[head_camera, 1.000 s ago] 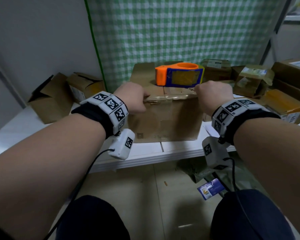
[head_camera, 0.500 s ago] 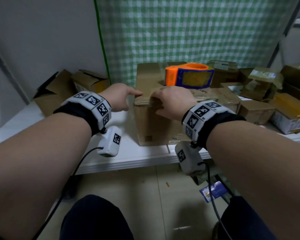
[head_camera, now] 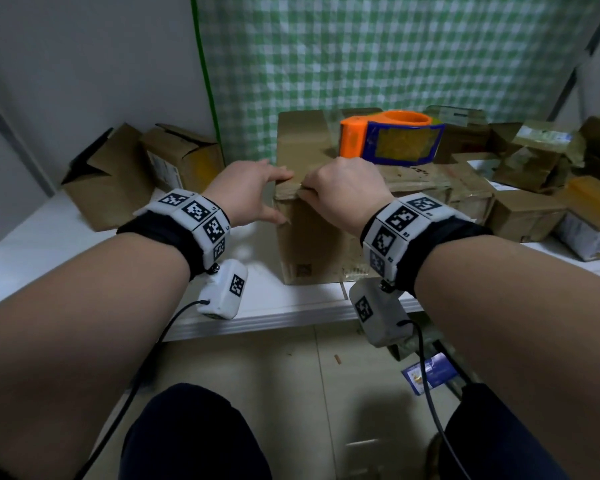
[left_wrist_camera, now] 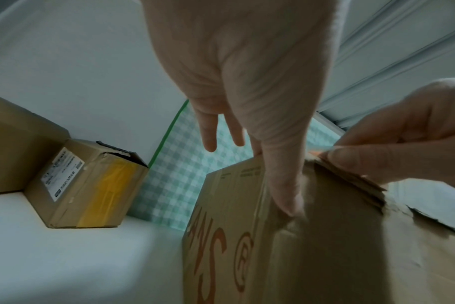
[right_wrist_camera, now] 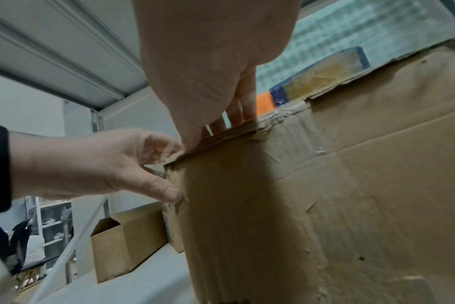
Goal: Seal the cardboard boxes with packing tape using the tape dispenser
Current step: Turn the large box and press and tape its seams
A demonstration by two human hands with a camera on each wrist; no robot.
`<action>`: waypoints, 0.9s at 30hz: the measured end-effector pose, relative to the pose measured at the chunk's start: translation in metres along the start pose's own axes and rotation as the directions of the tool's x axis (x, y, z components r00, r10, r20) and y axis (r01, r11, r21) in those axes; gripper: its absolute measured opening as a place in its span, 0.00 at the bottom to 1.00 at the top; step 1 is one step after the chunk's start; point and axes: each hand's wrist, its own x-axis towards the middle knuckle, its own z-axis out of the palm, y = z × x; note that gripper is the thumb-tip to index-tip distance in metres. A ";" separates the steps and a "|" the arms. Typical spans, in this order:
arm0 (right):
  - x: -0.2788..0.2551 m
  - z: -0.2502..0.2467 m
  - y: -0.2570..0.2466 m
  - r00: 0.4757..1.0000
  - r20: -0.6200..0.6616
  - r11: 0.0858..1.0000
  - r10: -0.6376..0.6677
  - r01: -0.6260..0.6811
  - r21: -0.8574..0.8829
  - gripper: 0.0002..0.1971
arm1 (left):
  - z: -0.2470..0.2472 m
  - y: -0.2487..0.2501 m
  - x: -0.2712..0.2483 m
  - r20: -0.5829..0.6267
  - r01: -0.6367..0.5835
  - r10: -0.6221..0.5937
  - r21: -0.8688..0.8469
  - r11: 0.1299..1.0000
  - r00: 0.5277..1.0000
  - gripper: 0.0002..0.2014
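A worn cardboard box [head_camera: 312, 244] stands on the white table [head_camera: 274, 313]. An orange and blue tape dispenser [head_camera: 388, 140] rests on its top, free of both hands. My left hand [head_camera: 278, 197] spans the box's near left corner with straight fingers; the thumb [left_wrist_camera: 286, 201] lies down the corner edge and the index touches the top. My right hand [head_camera: 317, 190] pinches the taped top front edge just right of that corner, with the thumb [left_wrist_camera: 351, 162] in front and the fingers [right_wrist_camera: 237, 115] curled over the top. A clear tape end shows between the hands.
Two open cardboard boxes [head_camera: 118, 174] [head_camera: 184, 157] sit at the table's left, against the wall. Several small parcels [head_camera: 534, 188] crowd the right side. A green checked curtain [head_camera: 378, 57] hangs behind. A blue card [head_camera: 430, 372] lies on the floor below the table edge.
My right hand slid left along the box's top front edge, from its right end to near the left corner. My left hand left that edge, opened and moved to the corner.
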 end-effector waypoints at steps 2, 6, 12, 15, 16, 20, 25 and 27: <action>0.000 0.001 -0.001 1.000 -0.005 1.000 -0.001 0.001 0.002 0.19 | 0.003 0.002 -0.001 -0.014 0.021 -0.021 0.005 1.000 1.000 0.43; -0.001 0.002 0.000 1.000 -0.014 1.000 0.006 -0.006 0.014 0.19 | 0.009 0.003 -0.004 -0.026 0.006 -0.004 0.041 0.999 1.000 0.43; -0.001 0.005 0.000 0.999 -0.034 1.000 0.009 -0.009 0.010 0.19 | 0.012 0.004 -0.008 -0.046 -0.055 0.060 0.109 0.993 0.997 0.36; -0.003 0.006 0.002 0.999 -0.038 1.000 -0.001 0.001 0.011 0.19 | 0.011 0.004 -0.008 -0.063 -0.066 0.072 0.101 0.993 0.995 0.32; -0.004 0.006 0.002 0.999 -0.039 1.000 -0.009 0.010 0.010 0.20 | 0.010 0.005 -0.008 -0.067 -0.072 0.079 0.105 0.992 0.995 0.30; -0.007 0.001 0.006 1.000 -0.007 1.000 -0.031 0.031 0.001 0.19 | 0.007 0.008 -0.011 -0.083 -0.129 0.146 0.176 0.976 0.986 0.27; -0.008 0.001 0.009 0.998 0.050 0.999 -0.032 0.033 -0.018 0.16 | 0.010 0.007 -0.014 -0.121 -0.205 0.248 0.290 0.935 0.961 0.23; -0.007 0.001 0.010 0.997 0.059 0.999 -0.040 0.041 -0.011 0.16 | 0.012 0.007 -0.014 -0.123 -0.206 0.249 0.286 0.936 0.961 0.23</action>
